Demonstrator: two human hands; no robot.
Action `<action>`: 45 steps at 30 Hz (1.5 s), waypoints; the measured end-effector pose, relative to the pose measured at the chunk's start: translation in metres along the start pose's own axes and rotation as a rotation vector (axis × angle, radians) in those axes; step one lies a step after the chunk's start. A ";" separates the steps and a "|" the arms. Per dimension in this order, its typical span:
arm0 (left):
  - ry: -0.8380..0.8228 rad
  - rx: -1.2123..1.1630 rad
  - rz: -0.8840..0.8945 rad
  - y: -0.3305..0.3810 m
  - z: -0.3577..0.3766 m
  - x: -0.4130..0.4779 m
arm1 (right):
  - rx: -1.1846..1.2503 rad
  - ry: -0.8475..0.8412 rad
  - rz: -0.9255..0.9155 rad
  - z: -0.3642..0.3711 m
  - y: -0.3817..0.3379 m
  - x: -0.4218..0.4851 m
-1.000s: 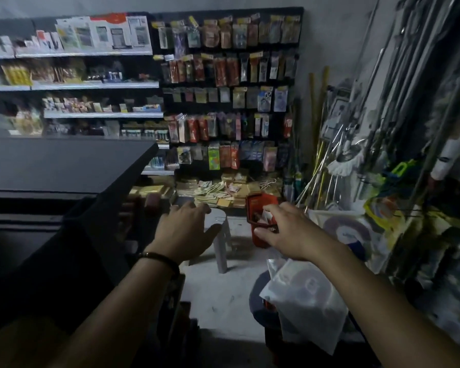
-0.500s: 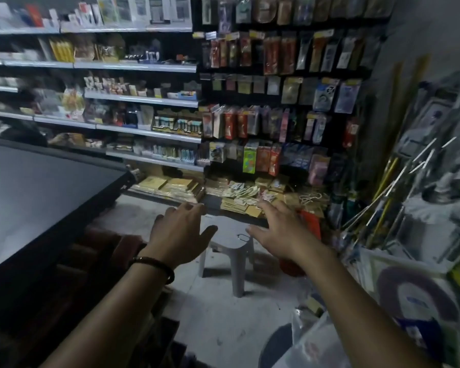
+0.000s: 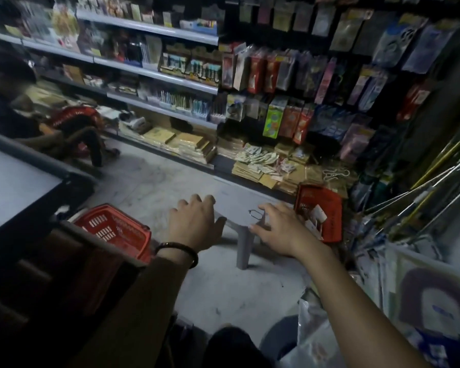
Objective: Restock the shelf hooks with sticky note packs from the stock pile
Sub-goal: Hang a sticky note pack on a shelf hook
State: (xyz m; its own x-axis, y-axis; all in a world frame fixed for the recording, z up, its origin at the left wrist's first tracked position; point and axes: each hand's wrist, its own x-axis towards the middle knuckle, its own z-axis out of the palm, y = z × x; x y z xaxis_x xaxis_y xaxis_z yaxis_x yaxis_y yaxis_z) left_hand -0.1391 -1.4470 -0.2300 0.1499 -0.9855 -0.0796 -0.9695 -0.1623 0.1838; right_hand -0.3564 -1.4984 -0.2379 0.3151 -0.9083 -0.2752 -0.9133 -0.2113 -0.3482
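My left hand (image 3: 194, 224) and my right hand (image 3: 282, 229) reach forward with relaxed, spread fingers over a small grey plastic stool (image 3: 239, 208). Both hold nothing. A thin metal hook (image 3: 254, 213) lies on the stool just ahead of my right fingers. A pile of yellowish sticky note packs (image 3: 266, 168) lies on the bottom shelf behind the stool. Above it, a dark pegboard (image 3: 316, 83) carries hooks with hanging packets. A red basket (image 3: 322, 211) with small packs stands to the right of my right hand.
A second red basket (image 3: 114, 229) sits on the floor at left, beside a dark counter (image 3: 24, 187). A person (image 3: 8, 102) crouches at far left by the shelves. Mop and broom handles (image 3: 422, 187) lean at right. White plastic bags (image 3: 316, 341) lie near my feet.
The view has moved closer and tilted down. Both hands have lowered toward the stool. The left red basket and the crouching person have come into view.
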 end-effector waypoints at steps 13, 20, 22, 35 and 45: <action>-0.124 -0.008 -0.163 0.020 0.051 0.171 | -0.023 -0.242 -0.084 -0.006 0.061 0.234; -0.212 0.034 -0.092 0.068 0.056 0.311 | -0.025 -0.282 -0.064 -0.050 0.152 0.349; -0.213 0.060 -0.060 0.076 0.055 0.345 | 0.005 -0.294 -0.038 -0.058 0.172 0.369; -0.283 0.091 0.130 0.071 0.072 0.517 | 0.150 -0.255 0.183 -0.080 0.233 0.473; -0.345 0.132 0.195 0.110 0.096 0.657 | 0.227 -0.215 0.226 -0.112 0.299 0.591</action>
State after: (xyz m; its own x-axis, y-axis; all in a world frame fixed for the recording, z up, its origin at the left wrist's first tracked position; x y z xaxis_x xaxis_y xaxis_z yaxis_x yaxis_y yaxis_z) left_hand -0.1659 -2.1079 -0.3564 -0.0907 -0.9189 -0.3839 -0.9932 0.0552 0.1026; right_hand -0.4726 -2.1388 -0.4043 0.1815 -0.8212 -0.5410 -0.8932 0.0925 -0.4401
